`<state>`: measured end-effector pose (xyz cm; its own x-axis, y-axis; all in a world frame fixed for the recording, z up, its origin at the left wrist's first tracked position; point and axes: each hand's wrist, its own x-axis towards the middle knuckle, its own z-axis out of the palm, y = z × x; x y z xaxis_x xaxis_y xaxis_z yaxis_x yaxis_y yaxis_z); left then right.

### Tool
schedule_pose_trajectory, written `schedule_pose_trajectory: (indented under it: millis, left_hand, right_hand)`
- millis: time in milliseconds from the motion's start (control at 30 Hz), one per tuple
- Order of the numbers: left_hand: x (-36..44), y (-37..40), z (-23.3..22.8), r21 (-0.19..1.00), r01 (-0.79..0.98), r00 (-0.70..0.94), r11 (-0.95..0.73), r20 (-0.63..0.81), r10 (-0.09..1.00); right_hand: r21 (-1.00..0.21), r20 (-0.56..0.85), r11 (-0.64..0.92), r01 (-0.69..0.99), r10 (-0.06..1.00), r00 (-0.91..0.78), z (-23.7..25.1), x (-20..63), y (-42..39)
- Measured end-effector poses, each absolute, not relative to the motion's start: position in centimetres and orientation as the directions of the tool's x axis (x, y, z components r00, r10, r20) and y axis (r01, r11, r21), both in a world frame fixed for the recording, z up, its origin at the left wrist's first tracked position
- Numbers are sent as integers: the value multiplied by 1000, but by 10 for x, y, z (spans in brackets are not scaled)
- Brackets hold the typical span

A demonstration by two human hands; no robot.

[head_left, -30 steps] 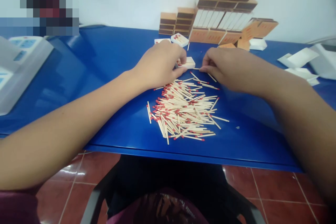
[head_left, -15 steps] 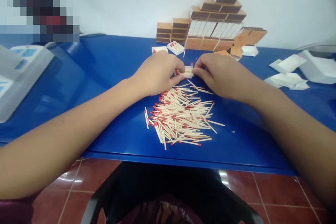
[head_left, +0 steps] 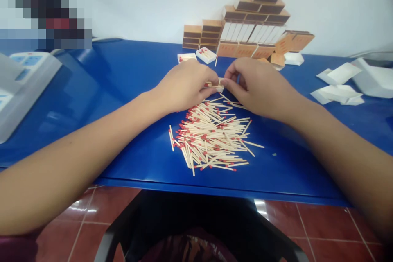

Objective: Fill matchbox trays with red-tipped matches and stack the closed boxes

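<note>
Drawn closer together since a moment ago, the left hand (head_left: 186, 85) and right hand (head_left: 254, 84) are pinched on a small white matchbox tray (head_left: 217, 86) just beyond the heap of red-tipped matches (head_left: 211, 137) on the blue table (head_left: 123, 73); stacked matchboxes (head_left: 248, 24) are seen behind.
</note>
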<state>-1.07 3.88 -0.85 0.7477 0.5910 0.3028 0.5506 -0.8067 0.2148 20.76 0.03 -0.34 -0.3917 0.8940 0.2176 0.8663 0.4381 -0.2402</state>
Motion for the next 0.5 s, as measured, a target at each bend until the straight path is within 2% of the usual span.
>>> schedule_pose_trajectory:
  millis: [233,500]
  left_hand:
    - [-9,36,-8,189,561,749,-806,300,591]
    - [-9,35,-8,203,565,736,-800,315,599]
  right_hand:
    - [-283,195,449,848,892,-407,-5,208,3]
    - [-261,189,462,847,885,-425,-1,203,0]
